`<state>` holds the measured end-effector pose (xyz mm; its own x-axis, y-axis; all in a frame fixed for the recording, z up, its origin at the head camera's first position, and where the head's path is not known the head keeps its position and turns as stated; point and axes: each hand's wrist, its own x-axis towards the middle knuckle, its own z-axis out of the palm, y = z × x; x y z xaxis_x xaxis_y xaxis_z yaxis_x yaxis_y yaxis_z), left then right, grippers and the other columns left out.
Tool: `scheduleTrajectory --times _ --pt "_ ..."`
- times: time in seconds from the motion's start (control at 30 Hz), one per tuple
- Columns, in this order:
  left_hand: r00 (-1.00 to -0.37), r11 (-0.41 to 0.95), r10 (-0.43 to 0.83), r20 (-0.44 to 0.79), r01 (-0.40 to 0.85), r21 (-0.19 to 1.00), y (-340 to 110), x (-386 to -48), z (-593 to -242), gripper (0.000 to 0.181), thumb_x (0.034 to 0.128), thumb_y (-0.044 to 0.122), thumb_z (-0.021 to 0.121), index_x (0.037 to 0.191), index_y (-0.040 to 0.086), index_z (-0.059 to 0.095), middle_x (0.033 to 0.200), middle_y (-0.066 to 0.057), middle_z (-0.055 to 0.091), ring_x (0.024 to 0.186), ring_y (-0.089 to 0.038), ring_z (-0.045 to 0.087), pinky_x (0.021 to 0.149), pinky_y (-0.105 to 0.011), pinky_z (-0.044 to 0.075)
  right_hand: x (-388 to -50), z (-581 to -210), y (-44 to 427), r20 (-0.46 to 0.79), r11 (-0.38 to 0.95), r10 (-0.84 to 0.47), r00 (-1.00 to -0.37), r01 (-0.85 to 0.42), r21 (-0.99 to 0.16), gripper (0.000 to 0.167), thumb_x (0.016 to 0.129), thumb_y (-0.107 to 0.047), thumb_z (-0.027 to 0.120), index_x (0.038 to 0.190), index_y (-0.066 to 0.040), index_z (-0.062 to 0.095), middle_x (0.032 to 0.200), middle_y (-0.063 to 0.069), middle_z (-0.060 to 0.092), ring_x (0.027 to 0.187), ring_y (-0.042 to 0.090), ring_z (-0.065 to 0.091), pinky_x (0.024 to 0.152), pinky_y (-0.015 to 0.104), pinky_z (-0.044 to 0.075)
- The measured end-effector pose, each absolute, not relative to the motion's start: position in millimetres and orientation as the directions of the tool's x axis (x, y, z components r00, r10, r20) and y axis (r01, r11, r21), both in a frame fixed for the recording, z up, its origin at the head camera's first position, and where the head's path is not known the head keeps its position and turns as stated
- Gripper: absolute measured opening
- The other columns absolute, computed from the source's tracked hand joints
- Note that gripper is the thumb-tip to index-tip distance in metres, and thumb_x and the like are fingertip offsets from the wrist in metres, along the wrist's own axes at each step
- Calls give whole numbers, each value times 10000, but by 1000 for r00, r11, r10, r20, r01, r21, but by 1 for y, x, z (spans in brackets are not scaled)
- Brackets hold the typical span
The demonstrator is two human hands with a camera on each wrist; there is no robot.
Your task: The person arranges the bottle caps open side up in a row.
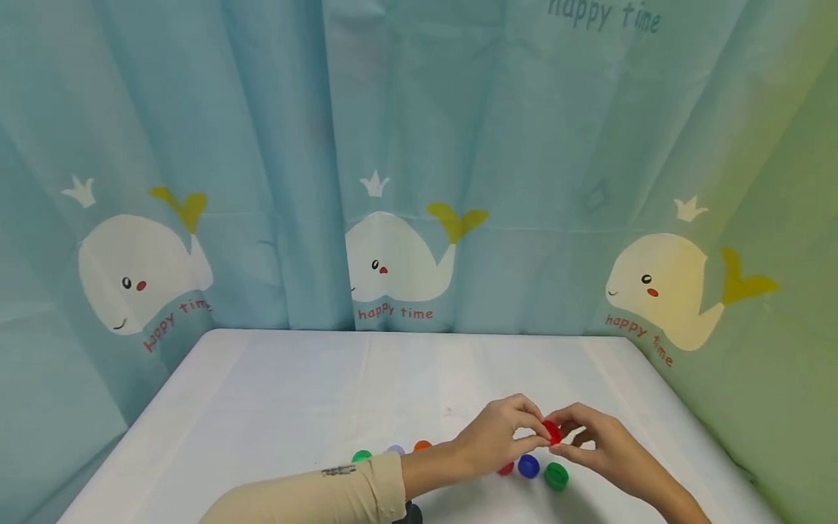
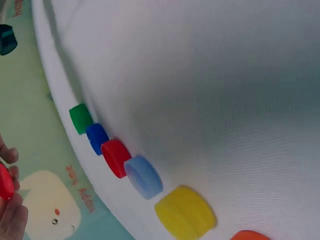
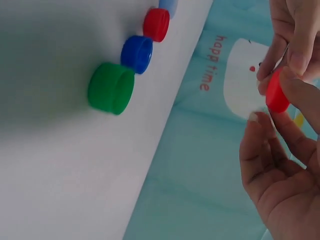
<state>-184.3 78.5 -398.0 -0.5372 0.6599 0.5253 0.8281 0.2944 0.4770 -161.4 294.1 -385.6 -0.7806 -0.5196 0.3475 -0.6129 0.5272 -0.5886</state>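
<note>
Both hands meet above the right part of the table around a red bottle cap. The left hand pinches it from one side. On the other side, the right hand holds it between thumb and fingers. In the right wrist view the red cap is tilted on edge, with fingertips of both hands on it. Below the hands, a green cap, a blue cap and another red cap stand on the table. The left wrist view shows only part of the hands at its left edge.
The row goes on with a light blue cap, a yellow cap and an orange cap. A lilac cap and a green cap lie farther left on the white table. A whale-print curtain hangs behind.
</note>
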Motion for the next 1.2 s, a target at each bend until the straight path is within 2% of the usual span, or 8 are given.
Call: scheduleTrajectory --times 0.1,0.2,0.33,0.5,0.67,0.87,1.07,1.2 --pt "-460 276 724 513 876 395 82 -182 -400 186 905 156 642 1037 56 725 1092 20 635 989 35 553 783 -45 390 -158 -389 303 381 563 -505 -775 -630 -535 264 809 -181 750 1029 -178 605 945 -94 588 786 70 554 610 254 504" --pt "-402 270 784 474 907 323 86 -181 -400 211 931 115 599 1106 48 698 1200 -24 619 837 70 560 704 -6 368 -156 -393 312 416 588 -500 -759 -651 -481 283 780 -146 774 1005 -177 605 897 -126 581 741 56 531 577 236 481" --pt "-387 294 851 356 911 290 92 -183 -401 264 937 57 554 1177 62 662 1298 -20 555 730 83 516 605 -12 323 -157 -398 321 431 583 -530 -730 -683 -441 268 761 -87 780 968 -124 615 839 -138 588 691 26 526 555 228 468" --pt "-393 345 904 168 904 254 103 -186 -405 341 940 60 540 1271 114 603 1373 20 483 1183 -35 465 814 -54 340 -161 -409 330 382 581 -571 -726 -687 -436 276 735 -7 773 949 -55 604 810 -99 583 675 21 518 532 226 463" --pt "-349 346 932 101 937 46 117 -183 -410 353 923 124 568 1273 162 604 1337 40 512 1156 -41 476 960 -120 308 -165 -421 335 323 577 -608 -725 -683 -448 272 725 31 758 918 -36 577 765 -64 586 665 -7 514 520 224 462" --pt "-307 316 947 96 942 -111 131 -178 -416 262 876 170 624 1133 200 668 1142 98 603 946 4 531 919 -124 345 -165 -431 339 344 563 -628 -698 -713 -418 309 653 94 764 858 -44 579 760 -96 556 654 4 509 524 217 460" --pt "-355 352 934 -42 934 -53 142 -171 -423 212 904 203 614 1111 233 653 1025 139 571 808 8 437 804 -80 329 -158 -440 345 261 595 -613 -746 -653 -469 284 681 42 779 869 -42 584 770 -100 528 660 11 476 541 228 456" --pt "-381 382 920 -95 924 -4 147 -168 -427 243 911 201 615 1151 227 646 1091 146 563 816 6 413 779 -74 318 -156 -444 347 151 613 -583 -798 -555 -563 248 715 45 752 876 -19 573 765 -80 554 653 13 496 546 234 466"
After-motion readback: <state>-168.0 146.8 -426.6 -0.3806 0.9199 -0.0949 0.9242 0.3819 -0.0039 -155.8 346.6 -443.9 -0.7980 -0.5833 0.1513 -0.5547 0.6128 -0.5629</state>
